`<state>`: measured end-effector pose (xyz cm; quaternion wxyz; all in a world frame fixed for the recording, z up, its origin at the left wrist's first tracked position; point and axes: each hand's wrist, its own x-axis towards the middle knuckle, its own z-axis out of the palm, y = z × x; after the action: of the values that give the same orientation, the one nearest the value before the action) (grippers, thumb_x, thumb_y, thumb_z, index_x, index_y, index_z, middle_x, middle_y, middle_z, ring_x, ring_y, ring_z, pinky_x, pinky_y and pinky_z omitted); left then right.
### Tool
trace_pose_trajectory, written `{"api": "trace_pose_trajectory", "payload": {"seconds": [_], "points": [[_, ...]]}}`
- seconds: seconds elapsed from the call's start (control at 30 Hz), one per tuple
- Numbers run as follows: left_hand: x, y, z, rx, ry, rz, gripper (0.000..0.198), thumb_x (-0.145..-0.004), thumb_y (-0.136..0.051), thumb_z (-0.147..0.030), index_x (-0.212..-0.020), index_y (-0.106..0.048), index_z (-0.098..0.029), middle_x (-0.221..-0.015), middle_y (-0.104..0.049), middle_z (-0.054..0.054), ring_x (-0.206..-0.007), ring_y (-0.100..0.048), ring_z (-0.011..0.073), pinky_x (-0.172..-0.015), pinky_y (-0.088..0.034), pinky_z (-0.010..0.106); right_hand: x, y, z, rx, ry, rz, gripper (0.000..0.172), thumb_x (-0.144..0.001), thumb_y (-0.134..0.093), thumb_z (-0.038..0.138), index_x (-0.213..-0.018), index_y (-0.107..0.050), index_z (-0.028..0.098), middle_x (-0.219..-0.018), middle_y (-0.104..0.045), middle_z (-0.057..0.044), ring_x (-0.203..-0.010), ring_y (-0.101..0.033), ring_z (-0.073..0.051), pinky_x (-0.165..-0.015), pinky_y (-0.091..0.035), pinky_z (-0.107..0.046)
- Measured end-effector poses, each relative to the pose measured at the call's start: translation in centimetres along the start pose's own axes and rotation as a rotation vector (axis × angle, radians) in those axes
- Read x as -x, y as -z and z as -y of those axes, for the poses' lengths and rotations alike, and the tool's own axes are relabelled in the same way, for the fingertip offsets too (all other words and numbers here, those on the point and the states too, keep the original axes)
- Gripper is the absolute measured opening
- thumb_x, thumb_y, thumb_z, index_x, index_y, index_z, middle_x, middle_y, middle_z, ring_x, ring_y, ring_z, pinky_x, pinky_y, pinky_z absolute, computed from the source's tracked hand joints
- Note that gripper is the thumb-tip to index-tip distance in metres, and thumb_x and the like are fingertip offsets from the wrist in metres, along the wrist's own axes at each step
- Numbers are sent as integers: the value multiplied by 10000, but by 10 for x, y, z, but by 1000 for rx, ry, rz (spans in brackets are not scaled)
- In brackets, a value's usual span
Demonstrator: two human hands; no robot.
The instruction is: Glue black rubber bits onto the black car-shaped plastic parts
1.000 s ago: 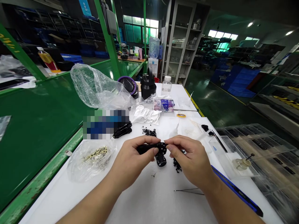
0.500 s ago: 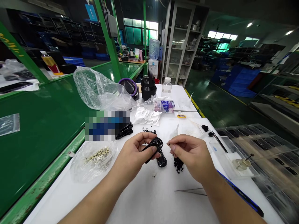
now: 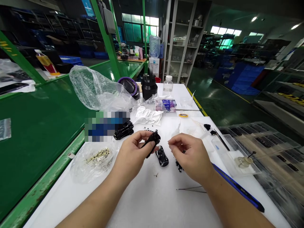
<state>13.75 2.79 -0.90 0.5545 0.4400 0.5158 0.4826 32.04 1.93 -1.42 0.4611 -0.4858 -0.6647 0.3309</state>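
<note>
My left hand is closed around a glossy black toy car body, held tilted above the white tabletop. Close to it on the right, my right hand has thumb and index finger pinched together; whatever is between them is too small to make out. A second black toy car body lies on the table between the hands. Small black pieces are heaped partly under my right hand, and more black bits lie behind my left. Tweezers rest near my right forearm.
To the left are a clear bag of small pale and black parts and stacked black car bodies. Crumpled white tissue and a black bottle stand behind. A clear tray with a small jar sits right, near a blue-black strip.
My left hand has tilted the car body and drawn it slightly up and left, uncovering more of the one on the table. My right hand stays pinched, shifted slightly left. The view has shifted a little.
</note>
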Motion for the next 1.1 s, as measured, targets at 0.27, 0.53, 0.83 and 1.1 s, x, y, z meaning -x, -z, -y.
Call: {"api": "trace_pose_trajectory", "payload": {"seconds": [0.27,0.53,0.83,1.1], "points": [[1,4,2,168,-113,81,126,-737,-776,-234,-821,-693,-191,-780,-685,-15,-716,-609,118,-653,-466,218,3,1,4,-37,16,79,96,-873,-610,231,-921,-691,214,-836,-691,-17,-737,-656,-163,-619,-533,-273],[-1,-10,-2,180,-153,173,223,-673,-810,-266,-846,-694,-184,-831,-711,25,-789,-638,177,-770,-494,307,5,-11,7,-237,-66,97,105,-836,-684,257,-920,-714,202,-823,-727,-27,-749,-696,-187,-678,-590,-302],[-31,24,5,-1008,-526,-43,198,-856,-549,-284,-807,-729,-218,-869,-695,71,-875,-582,262,-816,-434,390,-4,12,7,-459,-68,-265,102,-800,-717,268,-839,-673,184,-684,-673,-1,-592,-661,-147,-544,-587,-268],[-39,6,27,-1240,-516,83,182,-809,-519,-204,-772,-696,-215,-864,-676,71,-851,-602,258,-737,-449,358,-4,9,7,-456,-85,-166,123,-816,-690,285,-850,-657,172,-677,-636,3,-591,-644,-142,-558,-582,-263]]}}
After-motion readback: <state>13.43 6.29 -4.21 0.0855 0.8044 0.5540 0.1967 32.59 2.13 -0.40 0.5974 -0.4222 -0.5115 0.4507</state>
